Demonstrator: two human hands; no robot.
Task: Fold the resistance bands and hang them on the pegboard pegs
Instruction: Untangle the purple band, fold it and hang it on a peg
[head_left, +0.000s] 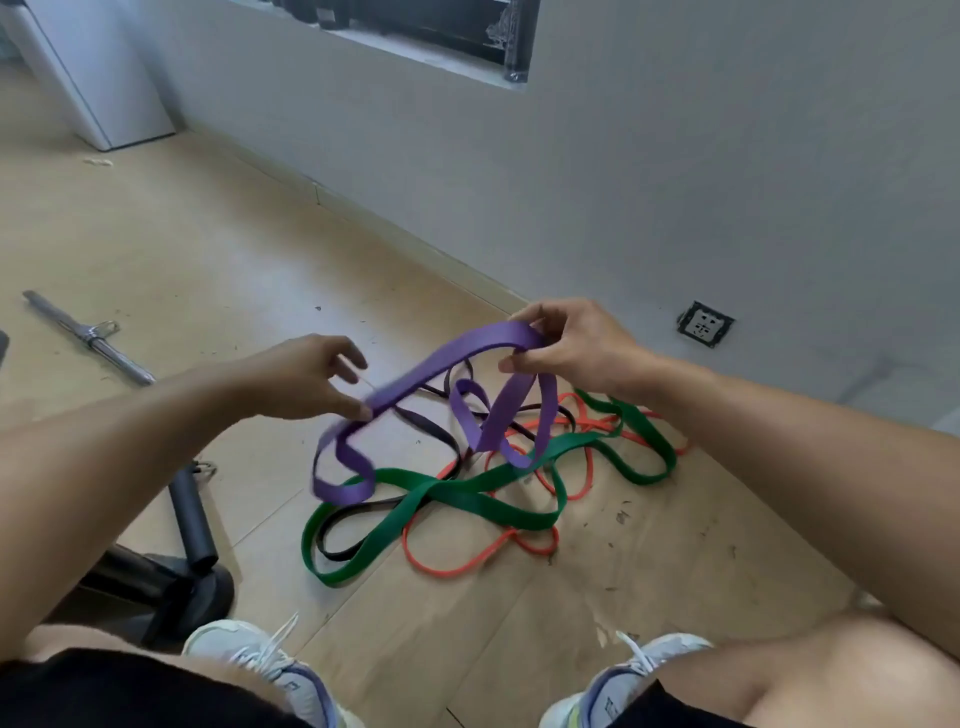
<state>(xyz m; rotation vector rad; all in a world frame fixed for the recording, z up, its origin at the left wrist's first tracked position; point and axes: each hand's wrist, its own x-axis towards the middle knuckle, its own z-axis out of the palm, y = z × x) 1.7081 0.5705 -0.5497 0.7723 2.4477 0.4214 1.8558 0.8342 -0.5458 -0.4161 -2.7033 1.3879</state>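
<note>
The fingers (524, 358) of the right hand (576, 348) are curled round one end of the purple band (447, 358), gripping its upper bend, while the left hand (317, 379) pinches the same strip lower down between thumb and fingertips. Between the two hands the band runs taut-ish as a flat ribbon; beyond each grip it sags in loose loops, the lowest reaching the pile on the floor (208, 249). It looks light, limp and rubbery, likely to grip skin rather than slip, and to twist if let go, so it is best taken at the flat of a bend with the layers stacked. Under it lie the green band (457, 491), the orange band (452, 569) and a thin dark band (337, 551), crossed over one another beside the wall (675, 182). Off to the left lies a metal bar (88, 335); no pegboard is in view.
</note>
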